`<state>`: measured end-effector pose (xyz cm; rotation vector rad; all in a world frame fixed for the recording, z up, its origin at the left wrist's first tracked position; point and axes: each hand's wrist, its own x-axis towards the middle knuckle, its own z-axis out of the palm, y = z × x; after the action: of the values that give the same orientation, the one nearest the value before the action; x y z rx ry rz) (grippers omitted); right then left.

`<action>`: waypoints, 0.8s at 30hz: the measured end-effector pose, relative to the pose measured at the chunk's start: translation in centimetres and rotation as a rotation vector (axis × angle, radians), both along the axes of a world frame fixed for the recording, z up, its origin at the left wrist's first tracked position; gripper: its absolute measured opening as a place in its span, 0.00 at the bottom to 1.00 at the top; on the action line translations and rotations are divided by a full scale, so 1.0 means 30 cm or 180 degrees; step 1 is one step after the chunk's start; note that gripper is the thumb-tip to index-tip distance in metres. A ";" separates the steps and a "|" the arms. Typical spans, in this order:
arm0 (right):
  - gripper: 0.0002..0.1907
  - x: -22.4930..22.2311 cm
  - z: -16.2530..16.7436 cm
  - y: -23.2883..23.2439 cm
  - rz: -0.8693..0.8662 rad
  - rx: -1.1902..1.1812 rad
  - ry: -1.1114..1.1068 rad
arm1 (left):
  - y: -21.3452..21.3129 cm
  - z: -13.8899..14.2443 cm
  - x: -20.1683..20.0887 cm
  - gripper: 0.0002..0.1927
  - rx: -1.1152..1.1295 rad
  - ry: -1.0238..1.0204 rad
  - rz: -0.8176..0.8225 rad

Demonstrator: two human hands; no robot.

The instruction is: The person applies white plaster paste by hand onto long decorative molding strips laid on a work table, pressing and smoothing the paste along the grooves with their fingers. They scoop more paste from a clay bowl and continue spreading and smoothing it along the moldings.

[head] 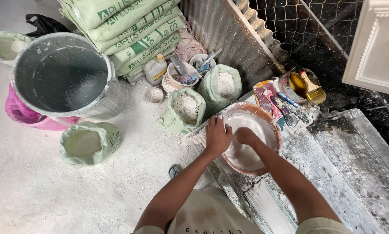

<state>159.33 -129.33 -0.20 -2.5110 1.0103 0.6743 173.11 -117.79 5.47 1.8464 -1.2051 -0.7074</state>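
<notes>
A round orange-rimmed basin (270, 123) full of white wet plaster sits on a plaster-caked bench. My left hand (217, 136) grips the basin's near-left rim, fingers curled over the edge. My right hand (246, 136) is down inside the basin, its fingers sunk in the white mix and partly hidden by it.
A large grey drum of water (62, 73) stands at left, with a pink bag (19, 113) beside it. Open green sacks of white powder (185, 108) and stacked sacks (129, 30) sit behind. A tub with a yellow brush (311, 89) and scrapers (268, 97) lie beyond the basin.
</notes>
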 end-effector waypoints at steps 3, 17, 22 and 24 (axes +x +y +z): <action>0.13 0.058 -0.038 0.077 -0.0037 -0.0023 -0.1218 | -0.004 -0.008 -0.003 0.29 -0.0262 -0.0188 0.0095; 0.14 0.050 -0.014 0.041 0.0030 0.0027 -0.0544 | -0.010 -0.026 -0.008 0.28 -0.0154 -0.0023 0.0090; 0.15 0.009 -0.070 0.189 -0.0124 0.0424 -0.0652 | -0.002 -0.008 -0.004 0.27 -0.0105 0.0159 0.0066; 0.15 -0.036 -0.054 0.172 -0.0196 0.0498 -0.0162 | 0.001 0.002 0.000 0.26 0.0032 0.0195 0.0018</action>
<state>158.23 -124.15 -1.82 -2.3407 0.9736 0.6418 173.10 -117.78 5.52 1.8228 -1.1584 -0.7627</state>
